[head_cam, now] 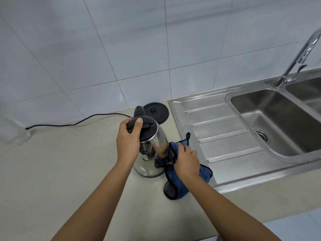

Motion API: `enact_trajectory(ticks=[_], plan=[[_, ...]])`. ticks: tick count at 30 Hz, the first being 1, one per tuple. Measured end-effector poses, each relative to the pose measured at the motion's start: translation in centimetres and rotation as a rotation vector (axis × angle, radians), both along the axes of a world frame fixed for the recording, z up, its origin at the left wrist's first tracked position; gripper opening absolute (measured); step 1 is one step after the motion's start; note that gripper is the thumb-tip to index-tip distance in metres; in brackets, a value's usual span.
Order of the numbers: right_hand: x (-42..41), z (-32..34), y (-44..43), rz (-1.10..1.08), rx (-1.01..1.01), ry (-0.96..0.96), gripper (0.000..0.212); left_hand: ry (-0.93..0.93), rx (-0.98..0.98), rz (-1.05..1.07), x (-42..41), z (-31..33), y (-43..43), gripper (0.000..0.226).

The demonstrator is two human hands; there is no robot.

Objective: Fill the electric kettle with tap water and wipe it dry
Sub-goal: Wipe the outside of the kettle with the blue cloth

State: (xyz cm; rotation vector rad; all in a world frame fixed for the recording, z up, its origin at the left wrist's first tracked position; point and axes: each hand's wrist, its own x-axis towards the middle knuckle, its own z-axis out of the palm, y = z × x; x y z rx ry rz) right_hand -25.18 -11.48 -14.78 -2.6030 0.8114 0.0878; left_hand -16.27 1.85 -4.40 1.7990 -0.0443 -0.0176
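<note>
Pale tiled wall ran behind a beige countertop (52,171), and at its left a black power cord (69,125) trailed along the back edge toward the kettle's round black base (159,113). My left hand (127,141) was wrapped round the black handle at the top of the electric kettle (151,164), thumb laid over the closed lid (147,126), steadying it. The kettle stood upright on the counter, just in front of its base and not on it. Against its steel side, to the right, my right hand (186,160) had a blue cloth (175,186) bunched in its curled fingers and pressed to the metal, the loose end draped onto the counter. Beyond that lay the stainless drainboard (222,136), the basin (278,122) and the tap (302,53), from which I saw no water running. I could not see inside the kettle, but with the lid down and the kettle away from the sink, I judged the filling done and the drying under way; the rest of the body remained to be wiped.
</note>
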Motion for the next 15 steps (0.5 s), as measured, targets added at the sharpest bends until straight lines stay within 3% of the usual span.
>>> enact_trajectory(ticks=[5, 11, 15], plan=[[0.6, 2.8, -4.6, -0.016, -0.214, -0.065, 0.064, 0.029, -0.05, 0.047, -0.1, 0.1, -0.4, 0.034], [1.3, 0.6, -5.8, 0.06, -0.171, 0.084, 0.062, 0.033, -0.077, 0.09, -0.6, 0.3, -1.5, 0.038], [1.3, 0.4, -6.2, 0.064, -0.184, 0.078, 0.059, 0.047, -0.091, 0.087, -0.6, 0.2, -1.3, 0.042]])
